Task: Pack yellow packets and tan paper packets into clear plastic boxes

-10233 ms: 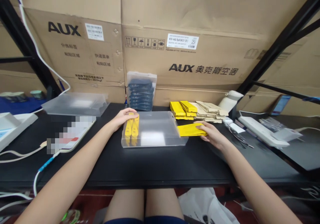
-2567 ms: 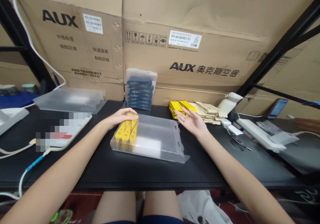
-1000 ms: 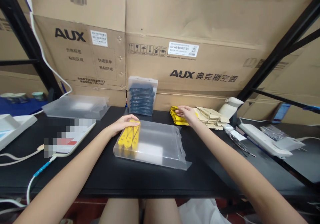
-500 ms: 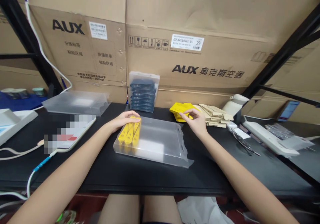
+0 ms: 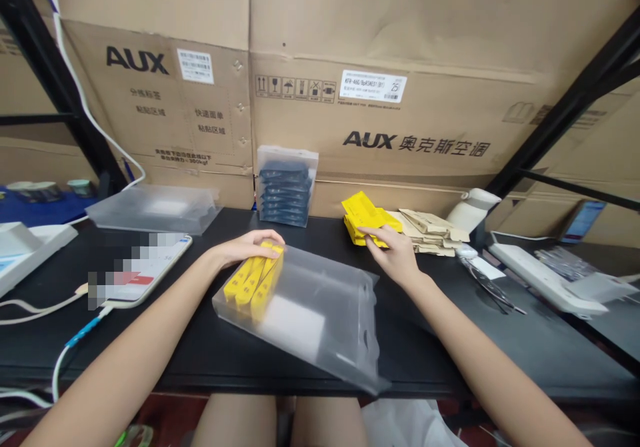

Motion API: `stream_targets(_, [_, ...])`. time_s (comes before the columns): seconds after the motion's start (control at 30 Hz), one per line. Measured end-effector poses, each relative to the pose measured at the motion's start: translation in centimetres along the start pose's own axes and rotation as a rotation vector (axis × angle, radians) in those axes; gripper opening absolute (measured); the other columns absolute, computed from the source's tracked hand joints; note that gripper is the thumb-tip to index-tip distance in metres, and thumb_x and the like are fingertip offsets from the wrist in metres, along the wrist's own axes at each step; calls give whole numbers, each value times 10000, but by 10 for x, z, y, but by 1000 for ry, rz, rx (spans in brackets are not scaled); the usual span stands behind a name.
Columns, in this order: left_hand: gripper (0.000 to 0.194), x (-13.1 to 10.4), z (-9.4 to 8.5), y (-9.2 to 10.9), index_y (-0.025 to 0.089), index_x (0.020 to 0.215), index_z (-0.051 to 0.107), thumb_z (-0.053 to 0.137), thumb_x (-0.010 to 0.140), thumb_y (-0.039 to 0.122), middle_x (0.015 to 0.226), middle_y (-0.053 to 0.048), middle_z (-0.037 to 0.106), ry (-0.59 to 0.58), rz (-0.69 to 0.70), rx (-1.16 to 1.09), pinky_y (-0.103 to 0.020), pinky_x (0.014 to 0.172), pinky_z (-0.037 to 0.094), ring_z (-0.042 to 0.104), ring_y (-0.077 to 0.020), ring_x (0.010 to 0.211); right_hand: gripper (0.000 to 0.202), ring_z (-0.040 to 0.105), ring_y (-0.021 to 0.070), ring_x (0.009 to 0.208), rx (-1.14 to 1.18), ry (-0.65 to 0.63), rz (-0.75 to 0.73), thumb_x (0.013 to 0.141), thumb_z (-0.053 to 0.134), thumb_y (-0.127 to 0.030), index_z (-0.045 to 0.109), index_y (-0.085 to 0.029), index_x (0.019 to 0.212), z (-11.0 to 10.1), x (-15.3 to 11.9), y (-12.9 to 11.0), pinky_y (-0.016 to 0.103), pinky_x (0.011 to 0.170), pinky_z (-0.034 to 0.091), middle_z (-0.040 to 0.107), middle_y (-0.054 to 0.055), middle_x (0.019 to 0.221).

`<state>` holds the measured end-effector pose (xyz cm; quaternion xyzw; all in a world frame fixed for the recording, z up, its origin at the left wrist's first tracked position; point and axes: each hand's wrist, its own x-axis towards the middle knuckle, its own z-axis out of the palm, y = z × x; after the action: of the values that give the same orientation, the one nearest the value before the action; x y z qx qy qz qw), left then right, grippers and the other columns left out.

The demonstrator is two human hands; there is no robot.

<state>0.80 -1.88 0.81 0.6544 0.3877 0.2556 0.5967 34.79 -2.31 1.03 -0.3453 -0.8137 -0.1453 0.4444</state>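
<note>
Yellow packets (image 5: 254, 280), three visible, stand inside clear box (image 5: 320, 307) at its left-hand end; left hand (image 5: 253, 248) grips box and packets there. Right hand (image 5: 397, 254), fingers pinched, grasps a yellow sachet (image 5: 365, 212) over yellow stack (image 5: 354, 234). Tan packets (image 5: 433, 230) lie just beyond right hand.

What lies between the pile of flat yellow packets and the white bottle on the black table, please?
A stack of beige packets lies between the yellow pile and the white bottle; the head view shows it.
</note>
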Motion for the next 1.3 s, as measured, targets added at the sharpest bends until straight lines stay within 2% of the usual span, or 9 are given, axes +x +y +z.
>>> stream_targets(0.17, [377, -4, 1, 4, 237, 1006, 577, 696, 649, 256, 1102, -26, 636, -111, -5, -43, -312, 768, 491, 632, -209, 892, 202, 591, 179, 643, -6, 61, 16, 856, 517, -181, 689, -227, 950, 0, 0, 2, 312, 591, 479, 680, 58, 781])
stream_targets(0.4, [369, 0, 0, 0, 221, 954, 591, 734, 623, 300, 997, -19, 661, -9, -30, -46, -327, 771, 485, 643, -205, 854, 195, 578, 189, 758, -25, 152, -4, 827, 525, -142, 703, -220, 810, -2, 3, 4, 332, 649, 486, 575, 66, 814])
stream_targets(0.53, [328, 2, -1, -2, 203, 888, 604, 746, 611, 306, 950, -18, 669, 15, -19, -47, -323, 764, 478, 642, -194, 824, 204, 601, 191, 793, 4, 156, 6, 789, 519, -100, 689, -213, 792, -1, 3, 5, 342, 666, 498, 590, 66, 868])
stream_targets(0.8, [336, 4, 1, -4, 211, 870, 619, 759, 585, 320, 886, -11, 674, 85, -8, -64, -327, 736, 487, 651, -202, 789, 138, 621, 205, 847, 80, 157, 159, 732, 528, -115, 632, -205, 736, 2, 2, -1, 312, 581, 512, 622, 91, 1010])
stream_targets(0.93, [340, 7, 0, -6, 209, 866, 615, 765, 578, 310, 947, -25, 679, 94, -18, -85, -331, 739, 487, 652, -210, 815, 92, 640, 195, 802, 163, 66, 196, 744, 535, -139, 602, -200, 762, 4, 0, 2, 275, 537, 499, 674, 67, 897])
stream_targets(1.03, [346, 8, -1, -6, 210, 889, 612, 761, 592, 305, 919, -17, 675, 111, -12, -102, -337, 757, 481, 651, -209, 818, 61, 608, 152, 629, 158, -35, 228, 771, 583, -232, 610, -193, 808, 7, -3, 4, 244, 489, 464, 666, 35, 759])
stream_targets(1.13, [343, 9, -1, -6, 208, 894, 603, 759, 603, 300, 860, -3, 663, 133, -12, -128, -325, 732, 477, 645, -200, 791, 149, 525, 114, 499, 114, -107, 252, 801, 594, -336, 596, -188, 784, 10, -5, 6, 237, 467, 426, 615, 5, 643])
stream_targets(1.23, [329, 10, -1, -7, 204, 879, 601, 761, 605, 293, 808, 9, 651, 160, -13, -131, -294, 687, 465, 638, -186, 755, 191, 531, 124, 500, 158, -84, 317, 833, 552, -383, 554, -194, 807, 13, -7, 9, 248, 477, 432, 580, -3, 621])
stream_targets(1.3, [331, 11, -1, -8, 203, 872, 598, 765, 598, 287, 801, 11, 651, 178, -9, -142, -287, 683, 460, 636, -182, 750, 215, 539, 137, 467, 248, -28, 430, 840, 529, -421, 513, -209, 873, 15, -9, 12, 260, 448, 438, 558, -17, 600])
